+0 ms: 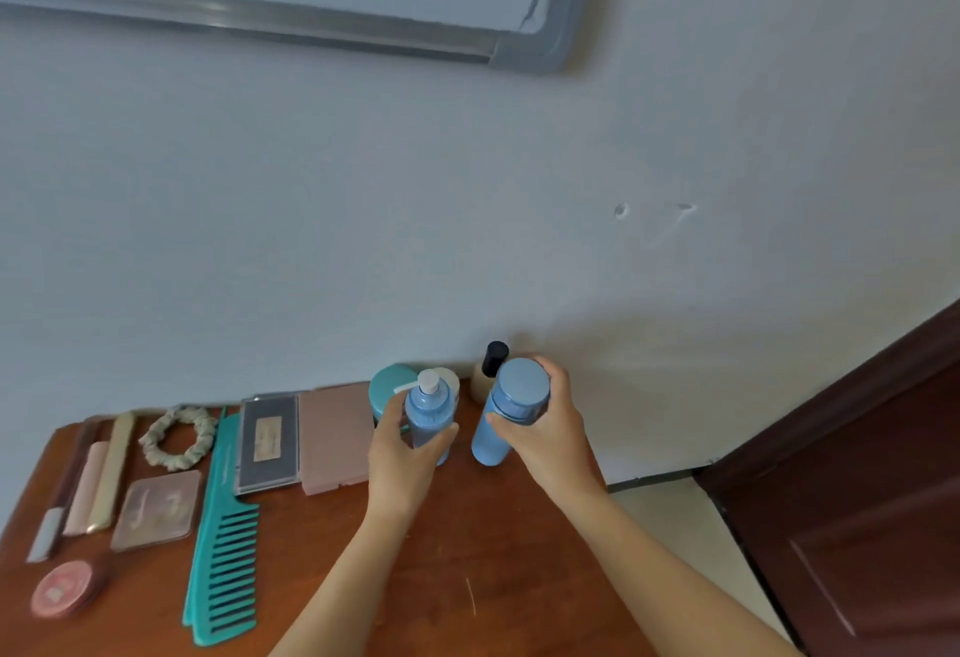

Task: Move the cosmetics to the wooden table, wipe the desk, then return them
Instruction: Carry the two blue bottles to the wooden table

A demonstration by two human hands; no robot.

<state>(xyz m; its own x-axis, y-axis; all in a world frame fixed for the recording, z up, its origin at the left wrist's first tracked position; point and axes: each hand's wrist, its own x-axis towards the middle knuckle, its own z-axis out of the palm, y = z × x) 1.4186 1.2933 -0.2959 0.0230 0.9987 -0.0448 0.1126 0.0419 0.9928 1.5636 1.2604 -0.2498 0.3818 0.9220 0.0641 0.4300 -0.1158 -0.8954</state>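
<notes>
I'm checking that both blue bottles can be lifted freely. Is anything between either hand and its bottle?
Nothing visible. The left hand grips the pump bottle and the right hand grips the capped bottle. A teal jar and a small dark-capped bottle stand close behind them, by the wall.

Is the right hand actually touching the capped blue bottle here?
Touching. The head view shows the right hand with fingers and thumb curled round the upper part of the capped blue bottle, no gap between them.
</notes>
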